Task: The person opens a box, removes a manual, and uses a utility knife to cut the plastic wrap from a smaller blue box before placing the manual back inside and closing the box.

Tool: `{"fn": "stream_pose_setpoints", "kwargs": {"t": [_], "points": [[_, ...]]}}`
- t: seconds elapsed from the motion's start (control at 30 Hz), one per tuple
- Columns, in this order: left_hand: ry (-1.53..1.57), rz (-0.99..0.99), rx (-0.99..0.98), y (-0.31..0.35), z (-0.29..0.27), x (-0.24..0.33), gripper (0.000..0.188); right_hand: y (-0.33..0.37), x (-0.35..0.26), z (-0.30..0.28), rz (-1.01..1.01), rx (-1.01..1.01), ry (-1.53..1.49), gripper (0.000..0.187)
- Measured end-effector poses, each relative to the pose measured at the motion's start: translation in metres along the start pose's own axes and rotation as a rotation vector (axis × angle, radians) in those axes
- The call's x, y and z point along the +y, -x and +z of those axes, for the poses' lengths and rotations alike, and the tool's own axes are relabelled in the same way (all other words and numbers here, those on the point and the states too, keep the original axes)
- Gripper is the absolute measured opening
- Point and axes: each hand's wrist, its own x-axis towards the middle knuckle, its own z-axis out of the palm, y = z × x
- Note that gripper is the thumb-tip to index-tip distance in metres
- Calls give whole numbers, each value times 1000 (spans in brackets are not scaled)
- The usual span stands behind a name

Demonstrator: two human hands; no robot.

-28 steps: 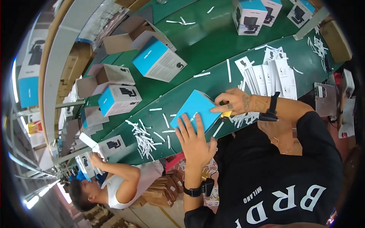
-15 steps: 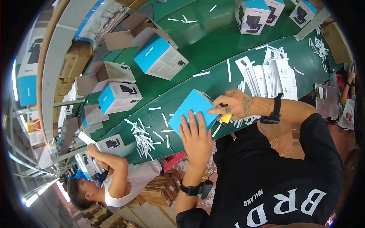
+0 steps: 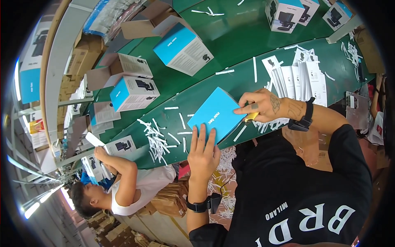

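A box with a bright blue face (image 3: 216, 116) lies on the green work table in front of me. My left hand (image 3: 203, 153) rests on its near left edge, the fingers stretched over the blue face. At the right corner of the box is my right hand (image 3: 260, 108), its forefinger and thumb against the edge. A small yellow-handled tool (image 3: 251, 117) is held in its curled fingers; most of the tool is hidden, so its kind is unclear. Just right of that hand lies a fanned stack of white printed leaflets (image 3: 302, 76).
White paper strips (image 3: 158, 140) litter the table on the left. Beyond stand a closed box (image 3: 187, 49), another blue-and-white box (image 3: 133, 94) and open cartons (image 3: 131, 66). More product boxes (image 3: 284, 15) stand far right. A co-worker (image 3: 131, 181) handles a box at the left.
My left hand has slid back from the middle of the blue face to its near left edge. The blue face now shows more fully, and the whole view has shifted slightly.
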Motion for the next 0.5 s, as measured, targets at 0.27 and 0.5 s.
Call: {"fn": "stream_pose_setpoints", "kwargs": {"t": [0.27,0.5], "points": [[-138,-60,-73,10,3,19,61,5,-16,10,-16,52,188,51],[-283,-233,42,4,40,54,53,5,-15,23,-26,94,347,42]]}}
